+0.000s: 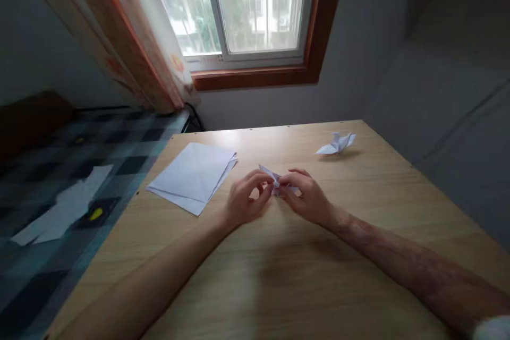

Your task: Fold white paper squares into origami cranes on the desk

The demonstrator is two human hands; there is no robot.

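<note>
In the head view, the left hand (243, 203) and the right hand (308, 199) both pinch a small folded paper (274, 175) over the middle of the table (279, 276). It seems very light, thin and easy to tear, so I judge that a fingertip hold on its folded edges suits best. Sheets (193, 176) lie near on the left and a paper crane (337, 144) sits well apart at the far right; neither is in the way.

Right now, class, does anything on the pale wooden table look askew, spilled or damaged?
Nothing is spilled or damaged. Only the stack of white paper sheets lies askew to the table edge, slightly fanned. The left hand and right hand pinch a small white folded paper piece.
</note>
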